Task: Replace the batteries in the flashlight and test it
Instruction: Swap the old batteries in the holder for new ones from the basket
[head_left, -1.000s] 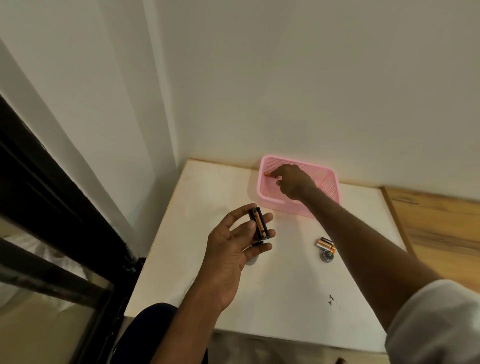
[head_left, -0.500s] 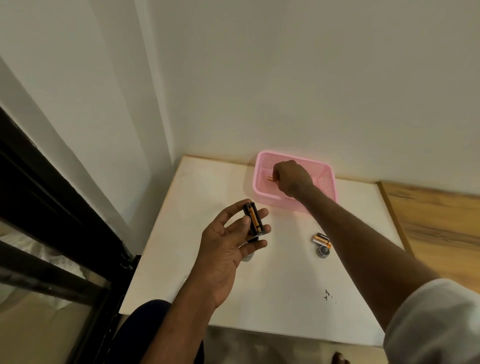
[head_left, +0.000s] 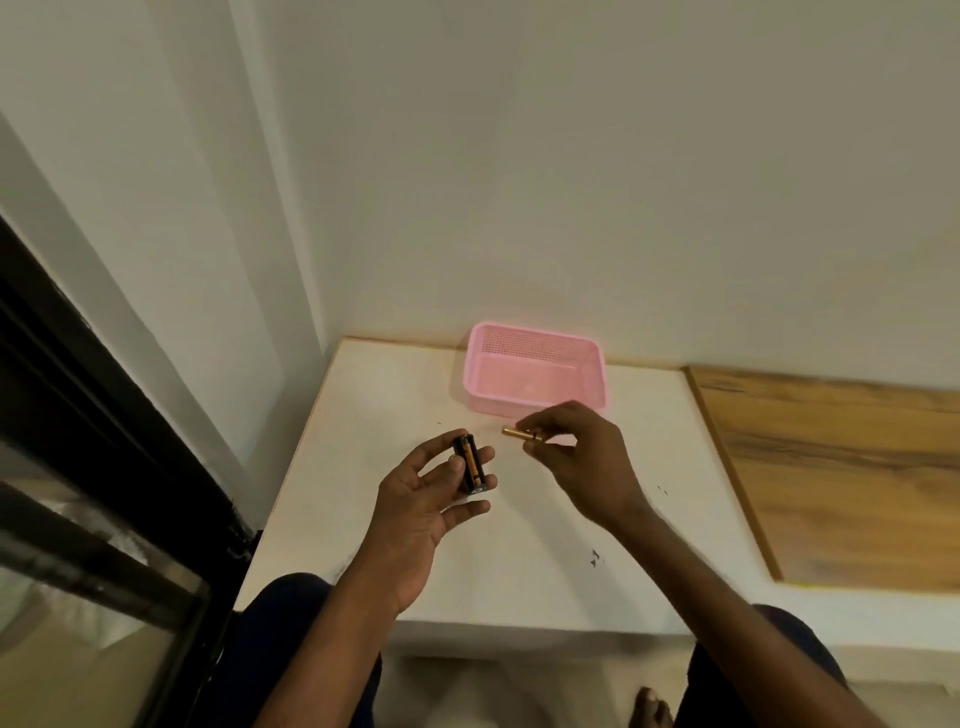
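Note:
My left hand (head_left: 415, 499) holds a black battery holder (head_left: 470, 465) upright over the white table, with an orange-and-black battery seated in it. My right hand (head_left: 582, 457) pinches a small gold-and-black battery (head_left: 522, 434) between thumb and fingers, its gold end pointing left toward the holder, a short gap apart. The pink plastic basket (head_left: 535, 387) stands behind the hands near the wall. My right hand hides the spot where loose batteries and a round flashlight part lay earlier.
The white table (head_left: 363, 415) sits in a wall corner. A wooden surface (head_left: 841, 467) adjoins it on the right. A dark window frame (head_left: 104, 415) runs along the left. My knees and a foot show below the table's front edge.
My right hand has come out of the pink basket with a battery and moved toward me, close to the holder. My left hand has stayed in place with the holder.

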